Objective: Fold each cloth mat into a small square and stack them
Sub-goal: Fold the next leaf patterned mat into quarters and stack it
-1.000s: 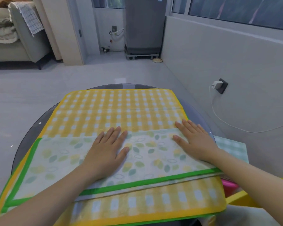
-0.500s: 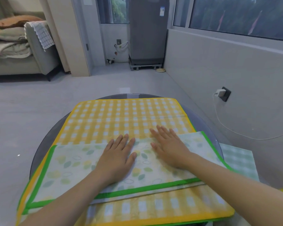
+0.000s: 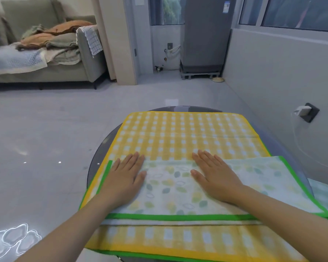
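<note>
Both hands lie flat, palms down, fingers straight and close together, pressing on the leaf-print mat [image 3: 178,188] without curling round any part of it. The left hand [image 3: 124,179] sits at that mat's left end, its fingertips reaching just past the mat's far edge onto the yellow checked mat [image 3: 187,135] beneath; the green border of the leaf-print mat shows just outside the little finger. The right hand [image 3: 215,178] rests near the mat's middle, fingertips at the far edge, with a bare stretch of leaf print between the two thumbs. From the right hand the leaf-print mat runs on to the right, ending in a green-edged corner that hangs past the yellow mat. Nearer the person than both wrists, the mat's green border runs straight across, with a paler layer edge showing just beneath it, so the mat lies doubled over. The yellow checked mat spreads under both hands, extending well beyond the fingertips and back toward the person under the forearms, with a crease line crossing it far from the fingers. Both mats lie on a round dark glass table [image 3: 100,148]. To the right of the right forearm, lower than the table, a pale green checked cloth [image 3: 324,195] shows partly.
</note>
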